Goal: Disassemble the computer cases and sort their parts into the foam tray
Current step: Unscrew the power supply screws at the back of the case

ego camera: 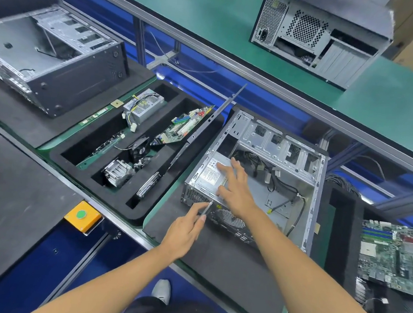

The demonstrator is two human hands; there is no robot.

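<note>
An open computer case (279, 147) lies on its side on a dark mat in front of me. Inside it sits a grey power supply (210, 175) with a white label and black cables. My right hand (235, 185) rests flat on the power supply, fingers spread. My left hand (186, 231) pinches a thin screwdriver (207, 207) whose tip touches the case's rear edge by the power supply. To the left, the black foam tray (132, 209) holds a motherboard (183, 127), a small power supply (142, 108), a fan, a heatsink and a drive. A side panel (210, 122) leans on the tray's right edge.
An emptied case (47, 62) lies at the far left on a dark mat. Another case (319, 34) stands on the green upper shelf. A loose motherboard (395, 255) lies at the right. An orange box with a green button (82, 214) sits on the conveyor rail.
</note>
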